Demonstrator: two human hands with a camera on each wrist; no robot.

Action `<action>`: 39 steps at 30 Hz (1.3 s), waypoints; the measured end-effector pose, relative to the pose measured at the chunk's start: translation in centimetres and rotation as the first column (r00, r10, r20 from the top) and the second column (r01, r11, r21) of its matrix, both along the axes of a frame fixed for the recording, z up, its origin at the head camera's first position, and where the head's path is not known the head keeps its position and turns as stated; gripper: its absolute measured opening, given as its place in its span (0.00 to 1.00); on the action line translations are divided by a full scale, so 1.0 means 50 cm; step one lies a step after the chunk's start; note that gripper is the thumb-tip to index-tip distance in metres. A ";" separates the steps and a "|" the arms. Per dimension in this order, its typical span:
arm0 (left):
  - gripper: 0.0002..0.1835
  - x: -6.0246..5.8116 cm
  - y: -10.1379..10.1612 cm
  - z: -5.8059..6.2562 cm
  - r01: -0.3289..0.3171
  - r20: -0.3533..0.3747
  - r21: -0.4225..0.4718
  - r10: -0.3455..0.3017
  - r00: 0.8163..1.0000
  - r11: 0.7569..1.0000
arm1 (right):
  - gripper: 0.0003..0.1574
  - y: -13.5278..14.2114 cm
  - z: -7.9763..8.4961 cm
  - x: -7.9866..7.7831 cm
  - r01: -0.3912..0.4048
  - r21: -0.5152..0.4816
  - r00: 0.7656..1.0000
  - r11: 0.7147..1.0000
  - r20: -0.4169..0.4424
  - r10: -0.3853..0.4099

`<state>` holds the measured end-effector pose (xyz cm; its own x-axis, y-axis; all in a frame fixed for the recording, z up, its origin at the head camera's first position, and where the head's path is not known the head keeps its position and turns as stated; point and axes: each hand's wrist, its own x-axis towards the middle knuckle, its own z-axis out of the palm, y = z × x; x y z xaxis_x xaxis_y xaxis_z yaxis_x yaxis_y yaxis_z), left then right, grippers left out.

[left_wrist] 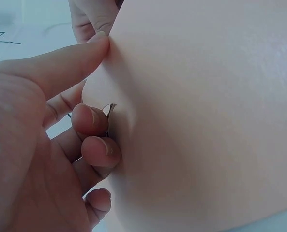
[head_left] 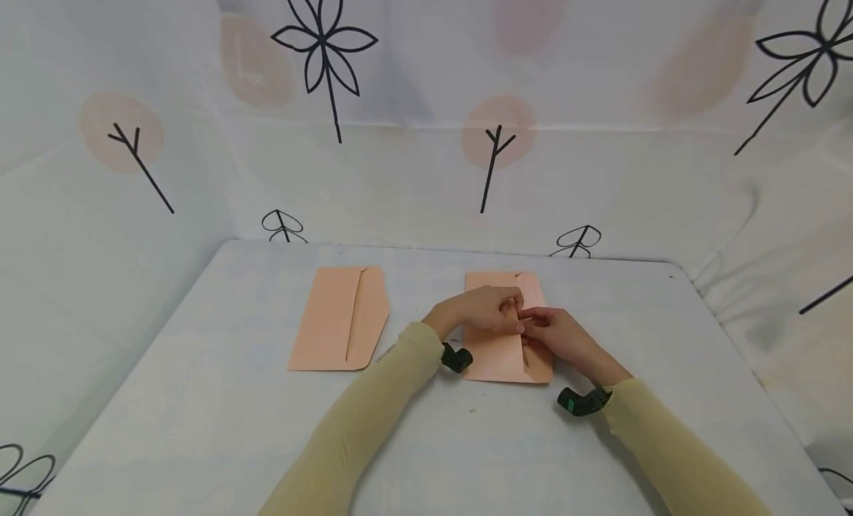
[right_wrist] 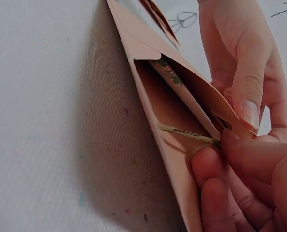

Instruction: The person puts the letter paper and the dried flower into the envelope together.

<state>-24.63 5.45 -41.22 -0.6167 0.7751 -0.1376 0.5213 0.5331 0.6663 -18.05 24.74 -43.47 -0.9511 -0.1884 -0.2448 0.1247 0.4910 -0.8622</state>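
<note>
A peach paper envelope (head_left: 493, 357) lies on the table under both hands. Its mouth gapes in the right wrist view, and a card (right_wrist: 179, 92) with a green and reddish print sits partly inside. My left hand (head_left: 483, 307) pinches the edge of the envelope's front panel, thumb outside and fingers curled at the opening. My right hand (head_left: 563, 337) has its fingertips at the mouth, pinching the near end of the card. A thin straw-coloured strip (right_wrist: 187, 133) runs from those fingertips across the inside of the flap; its hidden end cannot be made out.
A second peach envelope (head_left: 326, 320) lies to the left on the white table (head_left: 413, 442), its flap side up. Behind the table hangs a white cloth (head_left: 400, 183) with drawn flowers. Dark wrist cameras (head_left: 581, 402) sit on both wrists.
</note>
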 end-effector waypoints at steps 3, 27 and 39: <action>0.15 0.000 0.000 0.000 0.000 -0.001 0.002 0.000 1.000 1.000 | 0.24 0.001 -0.001 -0.001 0.003 -0.004 1.000 1.000 -0.001 -0.003; 0.15 -0.003 -0.003 -0.004 0.006 0.003 0.020 -0.006 1.000 1.000 | 0.28 0.010 0.003 -0.001 0.029 -0.076 0.997 0.997 0.067 -0.024; 0.17 0.001 -0.008 0.003 0.008 0.004 0.019 -0.008 1.000 1.000 | 0.27 0.008 -0.004 0.000 0.004 -0.028 1.000 1.000 -0.008 -0.004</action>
